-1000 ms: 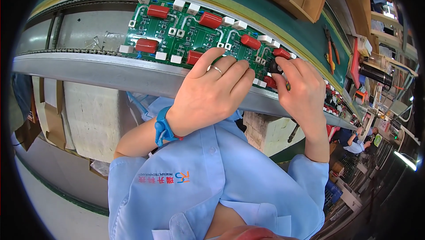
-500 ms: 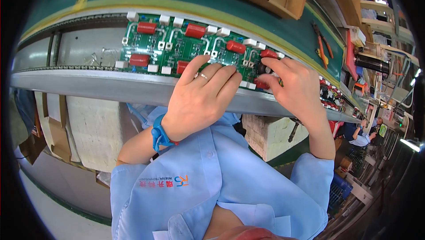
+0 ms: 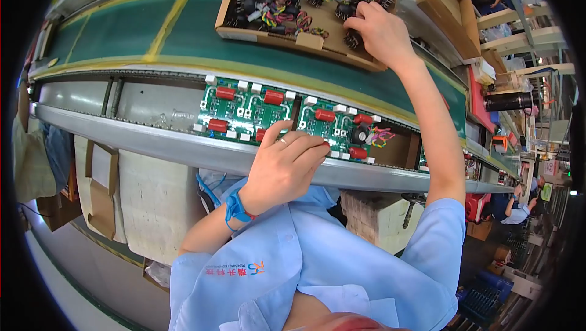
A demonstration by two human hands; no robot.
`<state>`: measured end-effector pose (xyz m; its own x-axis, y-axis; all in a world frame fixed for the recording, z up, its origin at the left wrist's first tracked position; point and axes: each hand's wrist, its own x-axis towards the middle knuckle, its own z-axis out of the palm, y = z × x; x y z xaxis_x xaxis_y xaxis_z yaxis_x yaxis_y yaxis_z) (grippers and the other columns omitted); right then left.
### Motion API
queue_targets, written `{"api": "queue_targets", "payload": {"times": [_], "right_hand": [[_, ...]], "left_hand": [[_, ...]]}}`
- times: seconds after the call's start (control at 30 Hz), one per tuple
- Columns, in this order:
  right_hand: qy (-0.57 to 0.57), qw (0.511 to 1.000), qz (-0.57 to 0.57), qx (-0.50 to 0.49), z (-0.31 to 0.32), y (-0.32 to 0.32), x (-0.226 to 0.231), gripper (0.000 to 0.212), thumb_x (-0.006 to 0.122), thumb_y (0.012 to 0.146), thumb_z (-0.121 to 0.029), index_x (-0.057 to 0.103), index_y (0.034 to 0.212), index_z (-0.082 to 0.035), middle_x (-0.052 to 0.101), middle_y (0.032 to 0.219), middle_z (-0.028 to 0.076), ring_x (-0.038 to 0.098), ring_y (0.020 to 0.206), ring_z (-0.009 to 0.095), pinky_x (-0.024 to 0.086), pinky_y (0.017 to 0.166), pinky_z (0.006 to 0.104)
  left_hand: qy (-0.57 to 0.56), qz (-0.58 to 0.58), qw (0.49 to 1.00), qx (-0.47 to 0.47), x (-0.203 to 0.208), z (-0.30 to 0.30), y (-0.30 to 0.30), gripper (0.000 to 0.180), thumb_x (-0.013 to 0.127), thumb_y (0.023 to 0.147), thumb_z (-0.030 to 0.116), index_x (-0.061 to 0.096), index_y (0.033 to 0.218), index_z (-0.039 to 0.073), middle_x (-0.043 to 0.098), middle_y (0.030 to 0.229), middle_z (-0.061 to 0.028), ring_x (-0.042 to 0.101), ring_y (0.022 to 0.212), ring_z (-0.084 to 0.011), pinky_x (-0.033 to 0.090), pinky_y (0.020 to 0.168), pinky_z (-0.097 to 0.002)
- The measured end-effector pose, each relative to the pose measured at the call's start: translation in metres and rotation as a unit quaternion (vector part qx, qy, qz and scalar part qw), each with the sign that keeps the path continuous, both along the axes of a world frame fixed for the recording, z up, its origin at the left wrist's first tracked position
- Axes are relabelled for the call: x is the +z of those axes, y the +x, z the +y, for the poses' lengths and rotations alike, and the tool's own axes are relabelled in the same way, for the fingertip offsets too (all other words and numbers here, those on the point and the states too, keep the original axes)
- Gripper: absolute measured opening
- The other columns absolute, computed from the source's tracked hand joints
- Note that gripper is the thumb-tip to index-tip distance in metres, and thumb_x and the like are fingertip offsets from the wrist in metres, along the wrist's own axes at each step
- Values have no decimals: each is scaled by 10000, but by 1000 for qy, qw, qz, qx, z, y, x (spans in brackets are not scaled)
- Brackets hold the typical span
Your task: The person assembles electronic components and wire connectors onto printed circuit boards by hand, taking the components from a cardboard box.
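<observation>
My left hand [image 3: 289, 161] lies over the near edge of the green circuit boards, index finger apart from the other bent fingers; its fingertips touch a board and partly hide it. The right-hand board [image 3: 314, 124] carries red capacitors, white blocks and a round black component [image 3: 360, 134] with coloured wires. Beside it, across a narrow gap, is another green board [image 3: 244, 111]. My right hand [image 3: 383, 35] reaches into a cardboard box [image 3: 268, 36] at the back, its fingers closed at a black pinned component [image 3: 346, 11]; the grip itself is partly hidden.
The boards sit between the metal rails [image 3: 140, 130] of a conveyor line. Behind it runs a green belt [image 3: 131, 29] with yellow tape. Another open carton [image 3: 448, 7] stands at the back right. A white block [image 3: 149, 193] is below the rail at left. Other people work farther right.
My right hand has left the board and moved up to the box. The round black component with wires now sits uncovered on the board. A gap has opened between the boards beside my left hand.
</observation>
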<state>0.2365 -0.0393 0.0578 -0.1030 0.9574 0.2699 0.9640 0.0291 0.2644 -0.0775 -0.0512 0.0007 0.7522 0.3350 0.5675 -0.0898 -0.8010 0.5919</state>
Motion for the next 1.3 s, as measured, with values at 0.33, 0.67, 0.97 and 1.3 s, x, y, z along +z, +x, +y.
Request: {"api": "queue_targets", "payload": {"times": [0.33, 0.67, 0.97, 1.3], "right_hand": [[92, 987, 46, 124, -58, -87, 55, 128, 613, 802, -134, 645, 920, -95, 614, 834, 23, 635, 913, 225, 440, 1048, 460], [-22, 981, 25, 193, -108, -165, 60, 143, 634, 752, -188, 669, 837, -79, 620, 833, 26, 638, 911, 207, 472, 1026, 476], [97, 954, 207, 193, -128, -185, 17, 338, 676, 719, -142, 708, 1046, -65, 646, 894, 69, 642, 710, 197, 481, 636, 319], [29, 933, 355, 62, -120, -174, 20, 396, 807, 662, -89, 693, 1038, -46, 673, 861, 92, 659, 683, 252, 512, 560, 337]], "left_hand": [[-138, -23, 990, 24, 9, 3, -6, 394, 757, 810, 82, 637, 1184, 49, 678, 1076, -89, 646, 945, -255, 452, 933, -399], [-287, 44, 956, -47, 33, -1, -34, 382, 782, 774, 16, 649, 1132, 18, 668, 1042, -138, 672, 929, -305, 542, 806, -346], [-716, -69, 671, -179, 6, -15, -45, 390, 689, 934, 79, 579, 1283, -54, 657, 1235, -138, 634, 1128, -200, 523, 979, -343], [-466, 6, 883, -51, 11, -9, -57, 338, 687, 885, 16, 647, 1220, 11, 692, 1168, -102, 673, 1032, -203, 555, 840, -328]]}}
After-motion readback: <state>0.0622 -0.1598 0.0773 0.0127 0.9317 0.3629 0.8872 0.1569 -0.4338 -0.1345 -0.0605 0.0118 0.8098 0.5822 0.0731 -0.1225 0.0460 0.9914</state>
